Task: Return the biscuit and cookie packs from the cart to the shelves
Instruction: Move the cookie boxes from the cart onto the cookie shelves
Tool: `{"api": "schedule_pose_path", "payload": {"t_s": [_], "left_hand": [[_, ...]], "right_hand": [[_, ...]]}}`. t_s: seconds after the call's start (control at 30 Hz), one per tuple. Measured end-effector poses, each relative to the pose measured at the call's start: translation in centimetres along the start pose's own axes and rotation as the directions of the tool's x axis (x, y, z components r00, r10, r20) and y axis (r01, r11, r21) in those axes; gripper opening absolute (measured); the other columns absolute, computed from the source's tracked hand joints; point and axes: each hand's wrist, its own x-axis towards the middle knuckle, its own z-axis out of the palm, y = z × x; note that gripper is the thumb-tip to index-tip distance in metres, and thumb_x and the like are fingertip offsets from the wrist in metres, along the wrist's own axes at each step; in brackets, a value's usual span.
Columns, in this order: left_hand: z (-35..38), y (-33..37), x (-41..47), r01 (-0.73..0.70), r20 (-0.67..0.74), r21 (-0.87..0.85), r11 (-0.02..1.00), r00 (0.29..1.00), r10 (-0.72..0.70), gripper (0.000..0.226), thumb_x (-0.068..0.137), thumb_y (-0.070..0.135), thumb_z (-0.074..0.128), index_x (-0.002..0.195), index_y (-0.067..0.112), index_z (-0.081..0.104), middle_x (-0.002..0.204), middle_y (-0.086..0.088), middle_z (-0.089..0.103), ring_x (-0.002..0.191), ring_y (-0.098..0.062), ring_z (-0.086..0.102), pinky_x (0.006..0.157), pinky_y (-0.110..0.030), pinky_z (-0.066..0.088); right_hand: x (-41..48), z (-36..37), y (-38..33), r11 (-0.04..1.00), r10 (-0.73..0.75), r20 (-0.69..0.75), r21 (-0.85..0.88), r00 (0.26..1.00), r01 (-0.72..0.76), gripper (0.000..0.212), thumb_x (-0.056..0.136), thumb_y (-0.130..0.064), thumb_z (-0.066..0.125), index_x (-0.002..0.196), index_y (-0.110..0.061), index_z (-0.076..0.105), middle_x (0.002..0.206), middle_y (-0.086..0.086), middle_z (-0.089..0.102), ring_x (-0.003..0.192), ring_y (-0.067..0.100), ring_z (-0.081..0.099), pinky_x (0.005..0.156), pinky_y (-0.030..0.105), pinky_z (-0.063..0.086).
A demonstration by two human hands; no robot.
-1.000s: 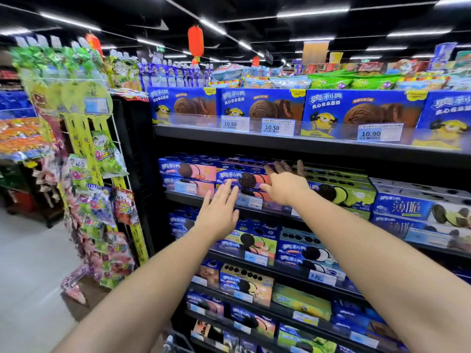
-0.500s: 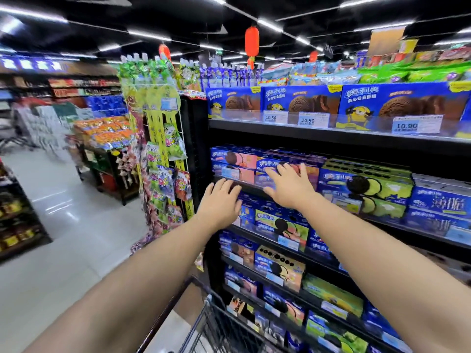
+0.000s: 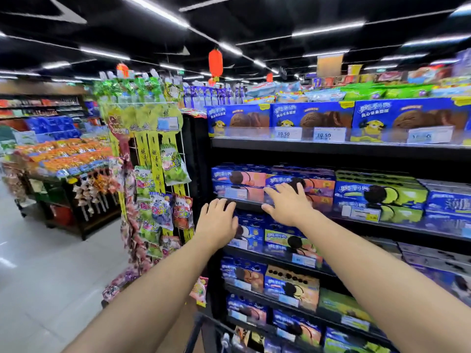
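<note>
The right hand (image 3: 288,205) is laid flat, fingers spread, against glossy rectangular cardboard cookie packs (image 3: 244,177), which are stacked two high on the black shelf (image 3: 397,226). The left hand (image 3: 216,225) is held open, fingers straight, at the shelf's front edge. Crinkly candy bags (image 3: 175,169) are hung on a white wire rack (image 3: 184,149) alongside.

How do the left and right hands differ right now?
The right hand sits higher, fingers spread over the pink-and-blue cardboard cookie box; the left hand is lower, fingers together by the black shelf edge. Both are open, holding nothing.
</note>
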Motion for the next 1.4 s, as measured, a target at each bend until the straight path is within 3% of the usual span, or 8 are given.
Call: {"api": "schedule_pose_path", "payload": {"t_s": [0.2, 0.37, 0.6, 0.73, 0.9, 1.03, 1.27, 1.4], "left_hand": [[1.7, -2.9, 4.4, -0.099, -0.025, -0.018, 0.995, 0.995, 0.098, 0.048, 0.103, 0.045, 0.035, 0.143, 0.019, 0.04, 0.149, -0.006, 0.04, 0.14, -0.026, 0.034, 0.117, -0.045, 0.029], [3.6, -3.6, 7.7, -0.115, -0.031, -0.053, 0.992, 0.993, 0.113, 0.059, 0.104, 0.046, 0.031, 0.157, 0.02, 0.025, 0.164, -0.01, 0.023, 0.151, -0.027, 0.02, 0.122, -0.046, 0.021], [6.6, -4.5, 11.2, -0.115, -0.097, -0.07, 0.991, 0.989, 0.108, 0.064, 0.104, 0.046, 0.03, 0.16, 0.021, 0.014, 0.167, -0.013, 0.01, 0.154, -0.03, 0.009, 0.123, -0.046, 0.019], [8.1, -5.7, 12.5, -0.095, -0.145, -0.098, 0.991, 0.986, 0.08, 0.065, 0.103, 0.044, 0.039, 0.159, 0.016, 0.023, 0.165, -0.019, 0.015, 0.152, -0.037, 0.016, 0.122, -0.051, 0.022], [10.0, -7.4, 12.7, -0.126, -0.19, -0.069, 0.99, 0.975, 0.111, 0.062, 0.101, 0.042, 0.044, 0.155, 0.013, 0.033, 0.162, -0.021, 0.025, 0.148, -0.039, 0.025, 0.12, -0.054, 0.026], [11.0, -7.9, 12.8, -0.147, -0.218, -0.063, 0.987, 0.967, 0.13, 0.062, 0.101, 0.041, 0.043, 0.154, 0.013, 0.033, 0.163, -0.02, 0.019, 0.15, -0.038, 0.019, 0.121, -0.054, 0.024], [11.4, -8.3, 12.9, -0.174, -0.24, -0.043, 0.984, 0.958, 0.159, 0.064, 0.099, 0.042, 0.04, 0.154, 0.012, 0.03, 0.163, -0.021, 0.016, 0.152, -0.038, 0.015, 0.122, -0.055, 0.02], [11.2, -8.2, 12.4, -0.179, -0.2, -0.06, 0.982, 0.966, 0.164, 0.066, 0.1, 0.042, 0.043, 0.157, 0.012, 0.027, 0.164, -0.021, 0.014, 0.153, -0.037, 0.013, 0.122, -0.056, 0.019]], "right_hand": [[3.0, 0.3, -2.3, 0.994, 0.11, 0.012, -0.01, 0.994, -0.11, 0.065, 0.102, -0.059, 0.035, 0.157, -0.028, 0.022, 0.164, 0.008, 0.024, 0.154, 0.026, 0.011, 0.12, 0.06, -0.005], [6.0, 1.1, -2.4, 0.99, 0.137, 0.001, -0.03, 0.991, -0.137, 0.065, 0.101, -0.058, 0.039, 0.157, -0.028, 0.022, 0.162, 0.009, 0.027, 0.153, 0.027, 0.013, 0.121, 0.06, -0.001], [12.6, 1.7, -2.5, 0.988, 0.114, -0.097, -0.095, 0.989, -0.124, 0.073, 0.096, -0.064, 0.044, 0.155, -0.025, 0.025, 0.158, 0.008, 0.035, 0.146, 0.03, 0.031, 0.119, 0.053, 0.018], [16.6, 1.2, -2.2, 0.976, 0.18, 0.076, -0.135, 0.981, -0.169, 0.099, 0.087, -0.076, 0.048, 0.161, -0.029, 0.003, 0.168, 0.013, 0.009, 0.155, 0.031, 0.007, 0.123, 0.056, -0.002], [19.5, 1.0, -1.5, 0.967, 0.232, 0.302, -0.171, 0.924, -0.187, 0.108, 0.074, -0.086, 0.055, 0.155, -0.049, -0.006, 0.167, 0.015, 0.011, 0.152, 0.037, 0.013, 0.12, 0.062, 0.007], [19.8, 0.6, -1.0, 0.955, 0.235, 0.275, -0.244, 0.932, -0.169, 0.098, 0.073, -0.091, 0.047, 0.152, -0.057, 0.001, 0.165, 0.016, 0.017, 0.151, 0.038, 0.016, 0.118, 0.065, 0.001], [19.2, -0.4, -0.8, 0.981, 0.189, 0.358, -0.119, 0.914, -0.156, 0.094, 0.077, -0.085, 0.051, 0.153, -0.056, 0.002, 0.167, 0.01, 0.015, 0.154, 0.032, 0.008, 0.119, 0.054, 0.011], [18.6, 0.7, -1.7, 0.955, 0.239, 0.3, -0.242, 0.924, -0.168, 0.095, 0.079, -0.089, 0.04, 0.154, -0.053, -0.004, 0.165, 0.018, 0.016, 0.152, 0.037, 0.011, 0.116, 0.065, -0.008]]}}
